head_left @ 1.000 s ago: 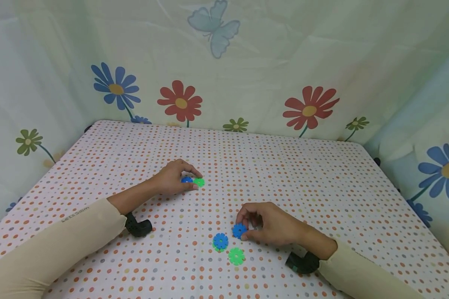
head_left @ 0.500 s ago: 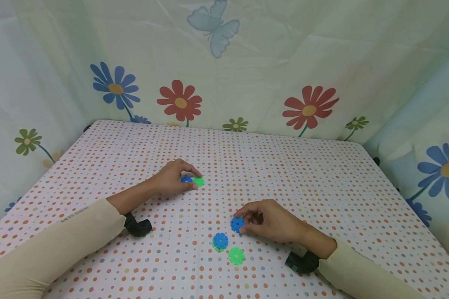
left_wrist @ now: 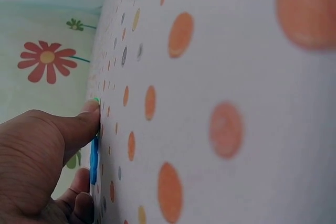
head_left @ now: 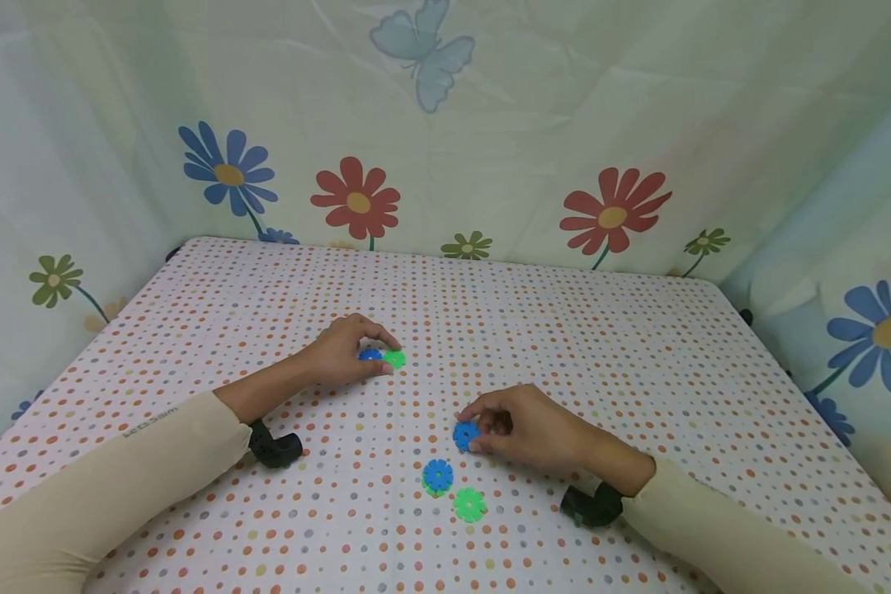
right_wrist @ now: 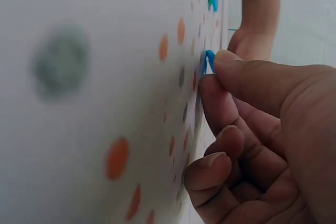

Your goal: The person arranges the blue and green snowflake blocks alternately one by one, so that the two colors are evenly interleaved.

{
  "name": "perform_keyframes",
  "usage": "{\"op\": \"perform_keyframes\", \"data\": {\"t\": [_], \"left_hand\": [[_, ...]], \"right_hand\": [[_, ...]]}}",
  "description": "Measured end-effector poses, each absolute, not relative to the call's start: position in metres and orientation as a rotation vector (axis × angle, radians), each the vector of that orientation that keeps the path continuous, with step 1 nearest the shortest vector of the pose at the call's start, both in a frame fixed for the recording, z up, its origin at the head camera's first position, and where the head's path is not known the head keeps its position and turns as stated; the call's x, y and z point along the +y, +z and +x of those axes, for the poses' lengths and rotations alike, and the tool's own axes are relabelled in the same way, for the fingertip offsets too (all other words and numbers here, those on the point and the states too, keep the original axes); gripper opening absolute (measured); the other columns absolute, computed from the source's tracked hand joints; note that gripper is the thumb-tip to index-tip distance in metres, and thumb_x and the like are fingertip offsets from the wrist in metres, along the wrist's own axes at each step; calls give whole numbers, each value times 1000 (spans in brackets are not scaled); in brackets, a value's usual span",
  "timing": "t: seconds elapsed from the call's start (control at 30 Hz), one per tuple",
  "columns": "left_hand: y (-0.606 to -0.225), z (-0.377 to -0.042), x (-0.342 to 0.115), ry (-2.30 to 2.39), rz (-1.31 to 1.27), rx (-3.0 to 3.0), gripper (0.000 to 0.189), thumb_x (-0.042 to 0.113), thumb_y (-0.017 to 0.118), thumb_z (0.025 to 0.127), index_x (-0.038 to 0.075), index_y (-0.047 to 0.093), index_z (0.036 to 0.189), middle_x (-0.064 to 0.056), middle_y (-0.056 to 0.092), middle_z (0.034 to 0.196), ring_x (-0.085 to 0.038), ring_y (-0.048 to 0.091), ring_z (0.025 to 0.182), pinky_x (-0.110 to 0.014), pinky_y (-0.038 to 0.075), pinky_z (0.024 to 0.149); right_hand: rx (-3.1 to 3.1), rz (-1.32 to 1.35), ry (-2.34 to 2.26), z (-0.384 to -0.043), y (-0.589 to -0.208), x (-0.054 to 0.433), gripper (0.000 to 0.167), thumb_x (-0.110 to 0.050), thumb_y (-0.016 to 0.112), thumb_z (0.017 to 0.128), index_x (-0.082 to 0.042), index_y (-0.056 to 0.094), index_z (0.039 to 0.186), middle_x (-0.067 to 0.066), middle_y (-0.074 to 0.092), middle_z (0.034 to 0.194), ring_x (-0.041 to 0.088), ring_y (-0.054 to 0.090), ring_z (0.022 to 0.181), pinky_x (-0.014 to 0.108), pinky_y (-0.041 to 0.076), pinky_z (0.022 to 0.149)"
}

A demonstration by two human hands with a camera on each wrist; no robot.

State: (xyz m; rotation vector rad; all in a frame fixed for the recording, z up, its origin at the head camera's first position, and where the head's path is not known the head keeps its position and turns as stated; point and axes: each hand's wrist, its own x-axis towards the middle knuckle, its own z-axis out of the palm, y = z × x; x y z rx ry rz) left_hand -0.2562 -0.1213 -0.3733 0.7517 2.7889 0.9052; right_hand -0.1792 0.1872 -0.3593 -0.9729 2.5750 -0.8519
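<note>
My left hand [head_left: 345,353] rests at the table's middle left. Its thumb and index finger hold the edges of a green notched disc [head_left: 395,360], with a blue notched disc [head_left: 370,355] beside it, partly under the hand. In the left wrist view, the blue disc [left_wrist: 94,161] lies flat against the cloth below the thumb. My right hand [head_left: 535,429] pinches another blue notched disc [head_left: 465,436] between thumb and index finger. In the right wrist view, that disc [right_wrist: 210,60] shows edge-on, tilted, just off or touching the cloth; I cannot tell which.
Nearer the front lie a blue disc [head_left: 437,474] on top of a green one [head_left: 436,492], and a single green disc [head_left: 469,505] to their right. A dotted cloth [head_left: 601,330] covers the table. A flowered curtain [head_left: 490,124] stands behind and at both sides.
My right hand has moved away from me and slightly left, carrying the pinched blue disc. The left hand and the discs near the front have stayed put.
</note>
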Motion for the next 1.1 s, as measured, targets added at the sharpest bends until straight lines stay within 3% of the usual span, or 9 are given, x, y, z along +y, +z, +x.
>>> {"op": "perform_keyframes", "data": {"t": [0.7, 1.1], "left_hand": [[-377, -260, -121, 879, 749, 2795, 30, 31, 73, 90, 27, 68, 119, -8, 56, 134, -33, 45, 130, -58, 35, 106], [-373, -260, -121, 874, 711, 2790, 28, 31, 72, 90, 27, 68, 118, -9, 54, 136, -34, 42, 132, -60, 32, 107]], "right_hand": [[2667, -903, -767, -259, -353, 139, 29, -22, 72, 91, -9, 70, 117, -4, 63, 77, 9, 51, 63, 24, 43, 61], [2651, -939, -780, -275, -353, 123, 29, -22, 72, 91, -8, 70, 117, -2, 65, 79, 9, 53, 66, 24, 45, 64]]}}
